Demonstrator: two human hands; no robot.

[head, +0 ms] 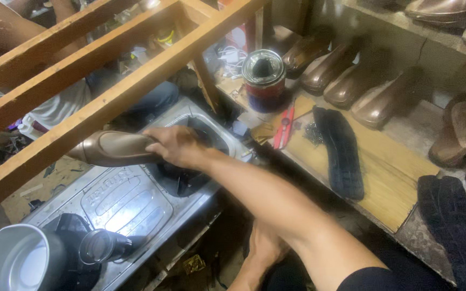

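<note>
Holding a bronze-brown shoe (115, 149) out over a grey metal machine top (128, 202), the right hand (175, 145) has its fingers (157, 144) wrapped closed round the heel end, toe pointing to the picture's left under a slanted wooden frame (98, 102). Grip looks firm, thumb side hidden, so how far round it reaches can't be told. The left hand (265, 245) sits low near the lap, mostly behind the right forearm; whether its fingers are curled on anything can't be told.

Handling guess: shoe looks light, a smooth glossy upper, likely a bit slippery, probably stiff if a last is inside, though that isn't visible. The toe is thin and would dent or scuff if pinched. Best hold is where the hand already is, at the heel and throat, wrapping the body rather than squeezing the upper's sides. The surface marks easily, so keep it off the dark opening (190, 172) in the machine just beneath the hand.

Around it: a tin can (264, 78) with an open top stands on the table (384, 178), a red cutter (285, 126) beside it, a dark insole (342, 151) lying flat, a row of brown shoes (351, 81) along the back. A white cup-like vessel (14, 258) and a black cylinder (103, 245) sit at lower left. Another person in a white shirt (55, 108) shows behind the frame.
</note>
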